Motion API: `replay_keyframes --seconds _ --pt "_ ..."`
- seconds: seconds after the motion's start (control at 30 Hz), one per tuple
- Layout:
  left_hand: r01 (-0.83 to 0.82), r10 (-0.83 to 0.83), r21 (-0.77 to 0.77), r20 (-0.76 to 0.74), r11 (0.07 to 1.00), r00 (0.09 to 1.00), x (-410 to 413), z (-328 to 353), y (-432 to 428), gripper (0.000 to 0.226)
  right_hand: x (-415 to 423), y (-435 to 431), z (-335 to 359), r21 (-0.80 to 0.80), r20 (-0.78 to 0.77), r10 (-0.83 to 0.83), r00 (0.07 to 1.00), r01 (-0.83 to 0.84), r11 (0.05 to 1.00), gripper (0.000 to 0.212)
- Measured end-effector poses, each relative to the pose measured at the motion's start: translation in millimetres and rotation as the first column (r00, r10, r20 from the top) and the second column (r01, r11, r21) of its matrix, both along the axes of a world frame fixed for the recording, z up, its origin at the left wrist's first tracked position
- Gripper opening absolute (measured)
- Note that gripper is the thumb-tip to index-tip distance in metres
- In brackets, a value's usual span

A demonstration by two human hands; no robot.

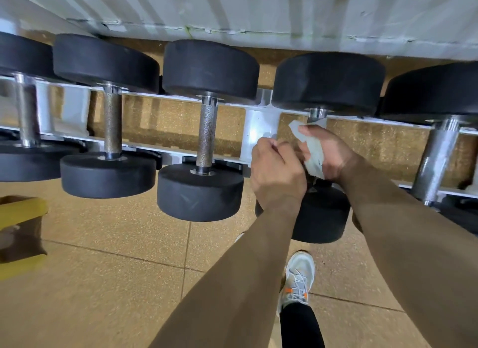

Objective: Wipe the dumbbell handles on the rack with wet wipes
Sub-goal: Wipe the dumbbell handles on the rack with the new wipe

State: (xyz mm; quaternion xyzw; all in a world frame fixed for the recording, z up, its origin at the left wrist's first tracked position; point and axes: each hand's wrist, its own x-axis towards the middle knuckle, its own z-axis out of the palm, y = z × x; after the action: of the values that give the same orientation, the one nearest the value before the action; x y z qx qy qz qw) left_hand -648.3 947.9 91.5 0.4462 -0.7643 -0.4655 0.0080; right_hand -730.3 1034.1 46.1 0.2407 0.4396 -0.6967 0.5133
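Tan floor tiles (103,270) lie under a white rack (258,130), and a white ribbed wall (258,6) stands behind it. Black dumbbells sit in a row across the rack's two rails. The right hand (333,153) wraps its fingers around a wet wipe (314,157) and holds it on the handle (316,114) of one dumbbell (328,83), so only the shiny top of that handle shows. The left hand (278,174) is just beside the wipe with its fingers curled in; I cannot tell if they pinch the wipe. A white shoe (298,277) stands on the floor below the arms. A yellow box (20,233) sits far to the left.
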Motion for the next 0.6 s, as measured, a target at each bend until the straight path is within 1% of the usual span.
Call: replay_keyframes --seconds 0.07,0.1,0.13,0.17,0.2,0.23,0.27,0.33,0.37,0.43,0.5,0.53,0.57,0.6 --pt "0.004 -0.004 0.007 0.007 1.000 1.000 -0.3 1.0 -0.3 0.038 9.5 3.8 6.2 0.080 -0.039 0.108 0.993 -0.104 0.991 0.030" --pt "0.001 -0.002 0.006 0.013 1.000 1.000 -1.1 2.2 -1.0 0.039 15.3 3.6 12.8 0.138 -0.073 0.160 0.984 -0.149 0.979 0.024" --pt "0.000 0.000 0.001 0.021 1.000 1.000 -1.8 2.9 -1.5 0.039 20.6 1.0 20.1 0.222 -0.131 0.195 0.972 -0.163 0.961 0.013" --pt "-0.002 0.003 -0.005 0.025 1.000 1.000 -1.9 3.3 -1.4 0.039 24.9 -2.7 28.3 0.313 -0.191 0.211 0.959 -0.144 0.939 0.004" --pt "-0.008 0.008 -0.012 0.022 1.000 1.000 -1.8 4.0 -0.9 0.040 27.0 -6.6 31.1 0.415 -0.225 0.210 0.951 -0.101 0.904 0.003" --pt "-0.014 0.015 -0.020 0.017 1.000 1.000 -1.5 4.3 -0.9 0.039 28.3 -11.5 31.0 0.506 -0.227 0.213 0.950 -0.072 0.860 0.006" --pt "-0.017 0.017 -0.024 0.016 1.000 1.000 -0.8 3.8 -0.6 0.039 28.0 -15.6 26.9 0.586 -0.211 0.207 0.955 -0.046 0.809 0.014" --pt "-0.017 0.017 -0.029 0.011 0.999 1.000 0.2 0.9 -0.4 0.037 26.3 -23.1 20.1 0.677 -0.198 0.157 0.968 0.019 0.736 0.026" --pt "-0.016 0.016 -0.028 0.003 0.999 1.000 0.5 0.2 -0.5 0.037 22.9 -27.4 16.6 0.685 -0.211 0.112 0.971 0.065 0.725 0.026" --pt "-0.014 0.014 -0.022 -0.016 1.000 1.000 0.5 -0.9 -0.1 0.037 8.5 -37.0 14.7 0.656 -0.285 0.013 0.958 0.185 0.732 0.020" --pt "-0.016 0.016 -0.011 -0.031 1.000 0.999 1.3 0.3 0.0 0.036 -9.8 -39.3 14.9 0.574 -0.339 -0.070 0.938 0.265 0.775 0.018" --pt "-0.015 0.015 -0.002 -0.028 1.000 0.999 1.5 1.7 0.1 0.035 -16.6 -34.3 12.0 0.489 -0.344 -0.093 0.934 0.262 0.832 0.018" --pt "-0.013 0.013 0.006 -0.016 1.000 1.000 1.0 2.5 0.3 0.035 -19.5 -27.1 8.0 0.369 -0.316 -0.103 0.943 0.222 0.903 0.019" --pt "-0.013 0.013 0.015 -0.002 1.000 1.000 0.3 2.1 0.6 0.035 -16.9 -19.2 5.4 0.234 -0.243 -0.102 0.965 0.160 0.959 0.022"
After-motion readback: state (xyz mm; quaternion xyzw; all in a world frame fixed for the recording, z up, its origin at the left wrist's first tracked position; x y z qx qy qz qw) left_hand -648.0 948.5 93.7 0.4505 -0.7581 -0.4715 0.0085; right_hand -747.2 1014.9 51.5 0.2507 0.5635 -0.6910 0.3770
